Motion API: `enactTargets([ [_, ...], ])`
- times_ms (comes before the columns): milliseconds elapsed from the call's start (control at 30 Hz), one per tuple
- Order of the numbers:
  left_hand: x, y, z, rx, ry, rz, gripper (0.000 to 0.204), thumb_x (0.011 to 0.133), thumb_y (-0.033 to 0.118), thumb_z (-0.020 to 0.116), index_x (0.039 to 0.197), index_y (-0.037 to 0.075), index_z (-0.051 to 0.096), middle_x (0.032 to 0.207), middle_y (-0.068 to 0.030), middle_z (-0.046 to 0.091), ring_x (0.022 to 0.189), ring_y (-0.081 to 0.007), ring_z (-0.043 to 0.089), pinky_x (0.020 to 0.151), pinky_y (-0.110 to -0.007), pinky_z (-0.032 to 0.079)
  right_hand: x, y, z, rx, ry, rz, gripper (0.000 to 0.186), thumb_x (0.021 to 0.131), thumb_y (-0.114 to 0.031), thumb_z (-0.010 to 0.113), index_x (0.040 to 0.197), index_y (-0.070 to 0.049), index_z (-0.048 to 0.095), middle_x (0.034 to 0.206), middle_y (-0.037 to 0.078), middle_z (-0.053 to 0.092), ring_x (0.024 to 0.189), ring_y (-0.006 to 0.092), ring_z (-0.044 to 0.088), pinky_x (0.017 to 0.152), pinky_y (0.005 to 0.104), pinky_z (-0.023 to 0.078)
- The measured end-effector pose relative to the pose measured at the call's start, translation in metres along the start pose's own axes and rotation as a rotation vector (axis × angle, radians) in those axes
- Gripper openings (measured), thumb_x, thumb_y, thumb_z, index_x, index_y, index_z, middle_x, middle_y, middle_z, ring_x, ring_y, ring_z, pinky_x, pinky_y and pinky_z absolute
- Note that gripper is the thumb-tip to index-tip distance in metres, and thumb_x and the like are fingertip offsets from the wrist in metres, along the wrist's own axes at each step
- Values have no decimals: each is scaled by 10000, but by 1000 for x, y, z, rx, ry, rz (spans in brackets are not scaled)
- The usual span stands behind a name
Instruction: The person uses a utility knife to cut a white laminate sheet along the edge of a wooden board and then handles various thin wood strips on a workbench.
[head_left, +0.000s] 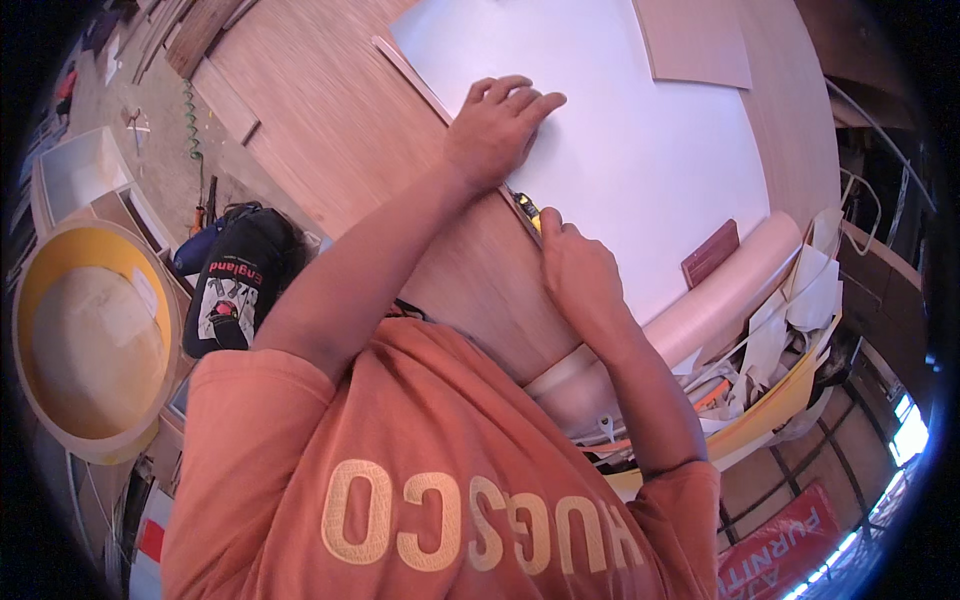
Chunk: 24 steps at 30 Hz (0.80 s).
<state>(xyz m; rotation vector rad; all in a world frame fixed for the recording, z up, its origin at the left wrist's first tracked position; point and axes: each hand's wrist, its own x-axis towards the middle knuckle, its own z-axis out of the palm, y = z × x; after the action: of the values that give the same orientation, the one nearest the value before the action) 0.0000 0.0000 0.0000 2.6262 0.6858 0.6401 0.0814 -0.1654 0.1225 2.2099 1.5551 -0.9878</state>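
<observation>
A white sheet lies on a broad wooden board, its near left edge rolling up along a thin wooden strip. My left hand rests on the strip and sheet edge, fingers spread and slightly curled. Lower down that edge, my right hand grips a yellow-and-black utility knife, its tip toward the strip. My palm hides most of the handle.
Right of my right hand lie a rolled pinkish sheet and a small dark red wood piece. A light panel sits at the far end. Offcuts pile at right. At left are a black bag and a round yellow-lined tub.
</observation>
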Motion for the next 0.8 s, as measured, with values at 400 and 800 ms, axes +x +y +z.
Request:
enactTargets([
  [400,-7,9,2,83,63,61,459,934,114,671,1373,243,635,1196,12,719,1282,-209,591,1096,-460,373,-65,42,37,-41,-116,102,169,1009,-117,505,1151,-28,478,946,215,704,751,423,745,660,509,618],
  [800,-39,89,22,-137,-112,58,423,958,140,642,1370,234,639,1250,-9,692,1355,-232,548,1146,-461,378,-82,52,43,-39,-104,96,186,1011,-126,513,1165,-31,473,971,209,709,761,426,747,663,511,620],
])
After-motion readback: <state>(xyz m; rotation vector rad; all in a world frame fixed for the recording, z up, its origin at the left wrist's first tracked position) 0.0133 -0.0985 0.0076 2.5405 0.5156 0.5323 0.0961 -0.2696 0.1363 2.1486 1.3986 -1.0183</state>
